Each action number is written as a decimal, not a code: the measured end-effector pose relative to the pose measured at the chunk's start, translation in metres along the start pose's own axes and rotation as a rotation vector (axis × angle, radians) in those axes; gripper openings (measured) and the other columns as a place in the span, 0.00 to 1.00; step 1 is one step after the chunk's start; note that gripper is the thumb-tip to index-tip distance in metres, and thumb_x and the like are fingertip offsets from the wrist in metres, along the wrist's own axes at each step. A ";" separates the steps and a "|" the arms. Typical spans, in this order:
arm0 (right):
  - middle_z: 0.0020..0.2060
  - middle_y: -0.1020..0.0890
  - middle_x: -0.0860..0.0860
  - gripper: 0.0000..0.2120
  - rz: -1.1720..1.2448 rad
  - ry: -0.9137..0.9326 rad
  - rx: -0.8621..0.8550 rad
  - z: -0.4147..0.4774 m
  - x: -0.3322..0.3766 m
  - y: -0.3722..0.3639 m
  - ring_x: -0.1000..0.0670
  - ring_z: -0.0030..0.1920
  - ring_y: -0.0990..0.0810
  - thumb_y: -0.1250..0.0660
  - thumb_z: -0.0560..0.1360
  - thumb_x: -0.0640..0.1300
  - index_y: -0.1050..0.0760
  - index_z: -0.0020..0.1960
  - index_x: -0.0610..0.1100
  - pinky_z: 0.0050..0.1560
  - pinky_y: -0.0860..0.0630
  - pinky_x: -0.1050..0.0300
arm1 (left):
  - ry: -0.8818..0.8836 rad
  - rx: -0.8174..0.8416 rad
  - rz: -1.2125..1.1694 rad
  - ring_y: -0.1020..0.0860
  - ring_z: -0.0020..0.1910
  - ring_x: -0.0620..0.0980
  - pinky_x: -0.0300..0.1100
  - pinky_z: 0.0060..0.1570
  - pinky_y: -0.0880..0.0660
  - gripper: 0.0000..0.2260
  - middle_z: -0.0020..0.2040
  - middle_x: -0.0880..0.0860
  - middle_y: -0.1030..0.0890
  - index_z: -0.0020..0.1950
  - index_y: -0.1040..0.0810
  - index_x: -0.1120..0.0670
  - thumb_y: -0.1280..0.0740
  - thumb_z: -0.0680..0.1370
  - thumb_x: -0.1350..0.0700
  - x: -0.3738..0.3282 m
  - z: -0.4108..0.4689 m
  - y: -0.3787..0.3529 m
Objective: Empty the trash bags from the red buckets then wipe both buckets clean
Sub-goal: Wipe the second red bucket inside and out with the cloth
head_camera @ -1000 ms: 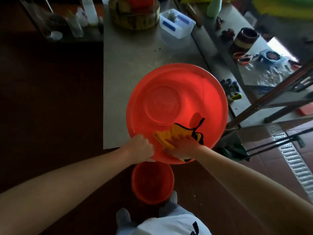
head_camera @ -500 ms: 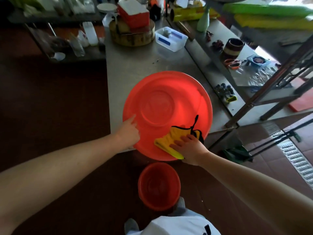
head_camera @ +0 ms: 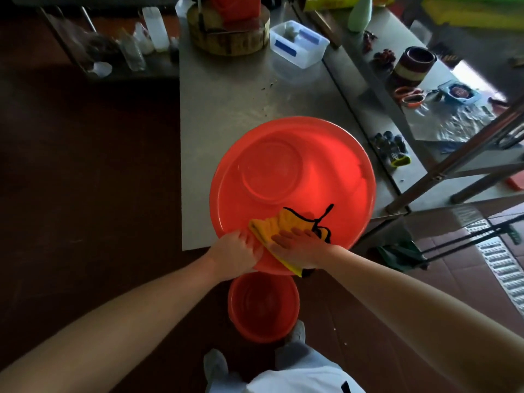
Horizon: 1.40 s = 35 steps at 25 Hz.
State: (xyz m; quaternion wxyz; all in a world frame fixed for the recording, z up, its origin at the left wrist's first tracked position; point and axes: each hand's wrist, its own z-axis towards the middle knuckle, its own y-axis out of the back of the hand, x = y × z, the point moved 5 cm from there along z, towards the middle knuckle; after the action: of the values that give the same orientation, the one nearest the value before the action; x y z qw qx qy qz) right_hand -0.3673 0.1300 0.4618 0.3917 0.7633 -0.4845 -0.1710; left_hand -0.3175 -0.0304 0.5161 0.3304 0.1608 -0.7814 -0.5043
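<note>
dim, daylight from upper right, dark floor (head_camera: 85,165), wide-angle edge warping

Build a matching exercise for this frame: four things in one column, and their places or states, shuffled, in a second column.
Things:
1. large red bucket
2. small red bucket
3. yellow cloth
4. left hand

Places or states:
A. on the floor by the person's feet
B. pressed flat under the right hand
C. gripping the big bucket's near rim
D. on the steel table, jutting over its near edge

Pairs: 1-D, 2-A, 3-B, 4-C
</note>
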 end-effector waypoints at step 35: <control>0.81 0.43 0.50 0.31 -0.154 -0.099 0.100 -0.048 -0.021 0.038 0.41 0.79 0.45 0.56 0.81 0.67 0.49 0.81 0.59 0.76 0.49 0.38 | 0.055 0.115 -0.103 0.17 0.48 0.59 0.46 0.47 0.27 0.24 0.50 0.56 0.16 0.61 0.23 0.53 0.44 0.81 0.36 -0.003 0.030 0.025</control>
State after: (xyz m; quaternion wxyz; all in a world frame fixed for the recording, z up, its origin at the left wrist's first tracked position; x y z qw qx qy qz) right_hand -0.3698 0.1604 0.5191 0.3144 0.8074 -0.4512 -0.2138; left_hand -0.3337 0.0022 0.5292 0.3156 0.2331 -0.7905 -0.4704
